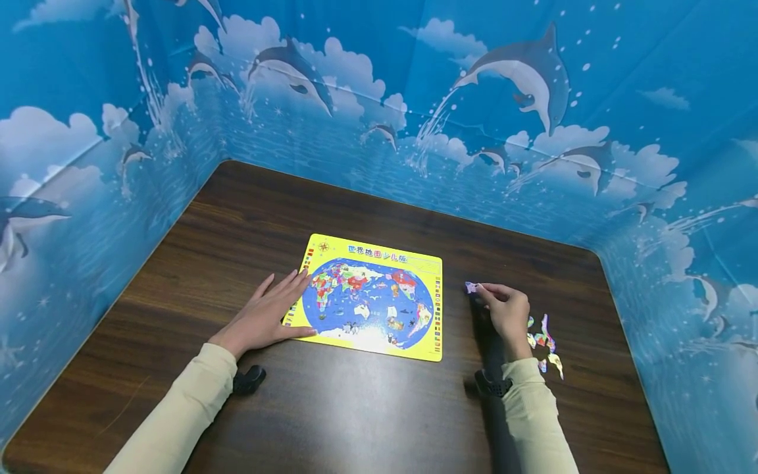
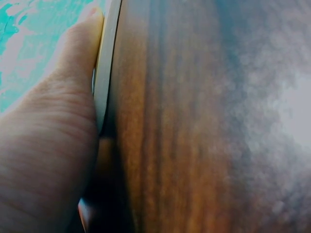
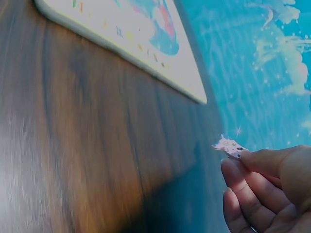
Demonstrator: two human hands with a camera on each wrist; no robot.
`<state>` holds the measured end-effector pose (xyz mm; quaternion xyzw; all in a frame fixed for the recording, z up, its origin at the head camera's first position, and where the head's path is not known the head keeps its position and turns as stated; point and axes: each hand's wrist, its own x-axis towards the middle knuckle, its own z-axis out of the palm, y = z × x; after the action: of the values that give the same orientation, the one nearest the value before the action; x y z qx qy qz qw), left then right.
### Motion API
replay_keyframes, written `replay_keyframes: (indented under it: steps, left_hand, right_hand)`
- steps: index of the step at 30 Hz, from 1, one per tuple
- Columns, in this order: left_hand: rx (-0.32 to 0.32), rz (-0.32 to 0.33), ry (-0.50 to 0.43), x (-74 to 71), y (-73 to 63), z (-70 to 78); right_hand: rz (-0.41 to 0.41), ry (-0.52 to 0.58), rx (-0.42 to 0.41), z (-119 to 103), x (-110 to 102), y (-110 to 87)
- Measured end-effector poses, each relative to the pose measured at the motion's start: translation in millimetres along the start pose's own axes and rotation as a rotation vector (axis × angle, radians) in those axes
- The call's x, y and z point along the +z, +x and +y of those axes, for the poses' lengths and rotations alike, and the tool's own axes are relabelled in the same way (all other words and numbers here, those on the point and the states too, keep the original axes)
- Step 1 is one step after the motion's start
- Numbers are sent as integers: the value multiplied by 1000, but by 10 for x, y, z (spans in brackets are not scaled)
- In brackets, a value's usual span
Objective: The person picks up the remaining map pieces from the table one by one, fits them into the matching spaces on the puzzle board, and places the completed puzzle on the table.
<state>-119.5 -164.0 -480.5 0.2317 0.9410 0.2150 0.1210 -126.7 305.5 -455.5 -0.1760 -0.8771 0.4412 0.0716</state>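
A yellow-bordered world map puzzle board (image 1: 367,342) lies flat on the dark wood table, its blue oval map filled with coloured land shapes. My left hand (image 1: 269,316) rests over its left edge with fingers spread and straight; in the left wrist view the thumb (image 2: 80,46) lies along the board's edge. Right of the board, my right hand (image 1: 506,313) pinches a small pale purple puzzle piece (image 3: 229,146) between thumb and fingers, held above the table. Several loose puzzle pieces (image 1: 555,361) in mixed colours lie beside the right wrist, partly hidden by it.
The brown wood table (image 1: 331,415) has rounded corners. Blue cloth curtains (image 1: 367,158) printed with dolphins and clouds stand along its back and both sides. A black wrist device (image 1: 493,383) sits below the right hand, and another wrist device (image 1: 249,380) below the left.
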Motion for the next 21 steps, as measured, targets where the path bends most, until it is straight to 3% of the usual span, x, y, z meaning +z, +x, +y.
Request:
replay_keyframes:
  steps: [8,21]
  left_hand:
    - [3,1,-1,-3,0,6]
    - [-1,-6,-1,-7,6,13]
  right_hand:
    - [-95,73,-8,-174,185,-58]
    - [-161,138,16,-381,586,-229]
